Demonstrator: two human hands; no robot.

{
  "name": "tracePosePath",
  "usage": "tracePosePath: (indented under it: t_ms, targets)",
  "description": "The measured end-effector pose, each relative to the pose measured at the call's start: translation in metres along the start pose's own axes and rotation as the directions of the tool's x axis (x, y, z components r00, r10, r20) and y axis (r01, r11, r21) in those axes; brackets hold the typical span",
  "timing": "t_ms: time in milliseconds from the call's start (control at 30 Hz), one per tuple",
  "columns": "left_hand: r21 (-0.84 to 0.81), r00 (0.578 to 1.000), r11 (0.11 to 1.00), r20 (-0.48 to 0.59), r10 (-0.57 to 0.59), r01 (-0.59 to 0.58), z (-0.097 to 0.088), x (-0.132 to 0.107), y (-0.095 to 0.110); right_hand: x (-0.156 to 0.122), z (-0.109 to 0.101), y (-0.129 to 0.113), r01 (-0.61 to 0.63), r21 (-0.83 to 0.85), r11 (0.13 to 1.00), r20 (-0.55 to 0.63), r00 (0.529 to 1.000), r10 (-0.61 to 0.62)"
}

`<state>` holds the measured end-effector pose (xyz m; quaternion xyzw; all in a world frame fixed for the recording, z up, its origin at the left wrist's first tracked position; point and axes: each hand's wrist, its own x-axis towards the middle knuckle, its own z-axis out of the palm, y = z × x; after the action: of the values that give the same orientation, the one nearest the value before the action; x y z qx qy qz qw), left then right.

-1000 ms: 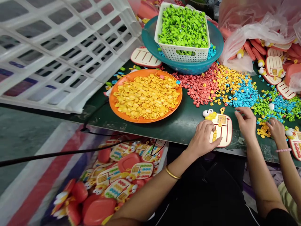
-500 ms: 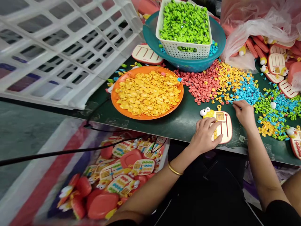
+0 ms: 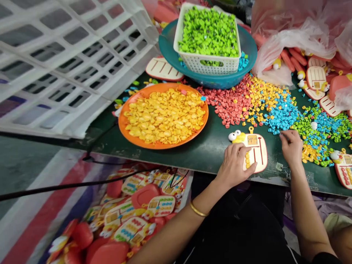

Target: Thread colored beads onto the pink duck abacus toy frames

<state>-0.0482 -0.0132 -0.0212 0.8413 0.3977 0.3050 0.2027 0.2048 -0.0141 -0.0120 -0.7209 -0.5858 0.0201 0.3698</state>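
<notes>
Right of centre, the half-open left hand (image 3: 233, 163) rests on the slotted board (image 3: 260, 156) on the desk (image 3: 216, 148), while the curled right hand (image 3: 292, 148), whether empty I cannot tell, sits near blue pieces (image 3: 283, 114) that a careless brush might scatter among green pieces (image 3: 302, 126).

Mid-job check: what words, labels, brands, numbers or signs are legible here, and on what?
None legible.
Gold panel on the googly-eyed toy board under the left hand: marks too small to read.
Panel on the right-edge toy board: too small to read.
Panels on heaped toy boards below the table: too small or blurred.
</notes>
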Motion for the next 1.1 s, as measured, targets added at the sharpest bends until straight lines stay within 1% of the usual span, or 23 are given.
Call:
tracePosePath:
  t_ms: [133, 200, 267, 333, 400, 467, 600, 667, 767, 833, 900, 933, 967, 1000, 1067, 1100]
  targets:
    - [-0.029, 1.000, 1.000, -0.011, 0.004, -0.005, -0.001, 0.001, -0.001, 0.009, 0.010, -0.012, -0.054, -0.087, 0.995, 0.070, 0.996, 0.061]
    - [-0.055, 1.000, 0.998, 0.005, -0.001, 0.001, -0.002, 0.001, -0.001, 0.010, 0.009, -0.018, -0.076, -0.080, 0.994, 0.091, 0.992, 0.083]
    - [-0.090, 0.999, 0.996, 0.041, -0.007, 0.010, -0.004, 0.002, 0.000, 0.006, 0.005, -0.024, -0.112, 0.012, 0.994, 0.116, 0.987, 0.109]
    - [-0.122, 0.997, 0.992, 0.079, -0.005, 0.015, -0.006, 0.003, 0.000, -0.002, 0.001, -0.033, -0.157, 0.147, 0.977, 0.166, 0.977, 0.132]
    - [-0.146, 0.995, 0.989, 0.103, 0.002, 0.013, -0.008, 0.004, -0.001, -0.009, 0.001, -0.042, -0.167, 0.245, 0.955, 0.235, 0.966, 0.109]
    - [-0.166, 0.994, 0.986, 0.111, 0.009, 0.009, -0.008, 0.005, -0.002, -0.012, 0.006, -0.050, -0.129, 0.259, 0.957, 0.263, 0.963, 0.058]
    - [-0.180, 0.994, 0.984, 0.112, 0.009, 0.011, -0.007, 0.005, -0.002, -0.010, 0.017, -0.054, -0.021, 0.170, 0.985, 0.218, 0.976, -0.017]
    - [-0.171, 0.994, 0.985, 0.106, -0.003, 0.021, -0.006, 0.004, -0.001, -0.014, 0.017, -0.052, 0.055, 0.128, 0.990, 0.228, 0.970, -0.083]
    - [-0.158, 0.995, 0.987, 0.097, -0.015, 0.031, -0.004, 0.004, -0.001, -0.031, 0.010, -0.053, 0.165, 0.095, 0.982, 0.248, 0.951, -0.183]
    - [-0.158, 0.995, 0.987, 0.096, -0.007, 0.022, -0.004, 0.004, -0.001, -0.045, 0.008, -0.058, 0.211, 0.125, 0.969, 0.253, 0.938, -0.237]
    - [-0.161, 0.995, 0.987, 0.103, -0.001, 0.018, -0.004, 0.004, -0.002, -0.050, 0.009, -0.064, 0.237, 0.202, 0.950, 0.287, 0.913, -0.289]
    - [-0.157, 0.994, 0.987, 0.109, -0.003, 0.020, -0.004, 0.004, -0.002, -0.048, 0.011, -0.067, 0.231, 0.235, 0.944, 0.297, 0.908, -0.296]
    - [-0.148, 0.993, 0.989, 0.115, -0.007, 0.024, -0.004, 0.004, -0.002, -0.041, 0.013, -0.068, 0.207, 0.249, 0.946, 0.289, 0.916, -0.276]
    - [-0.133, 0.993, 0.991, 0.120, -0.013, 0.029, -0.005, 0.004, -0.002, -0.031, 0.017, -0.067, 0.167, 0.236, 0.957, 0.263, 0.937, -0.228]
    - [-0.084, 0.990, 0.996, 0.138, -0.017, 0.028, -0.007, 0.004, 0.000, -0.003, 0.024, -0.064, 0.082, 0.160, 0.984, 0.202, 0.973, -0.114]
    - [-0.050, 0.989, 0.999, 0.150, -0.012, 0.020, -0.008, 0.005, 0.002, 0.011, 0.028, -0.061, 0.063, 0.114, 0.991, 0.207, 0.975, -0.085]
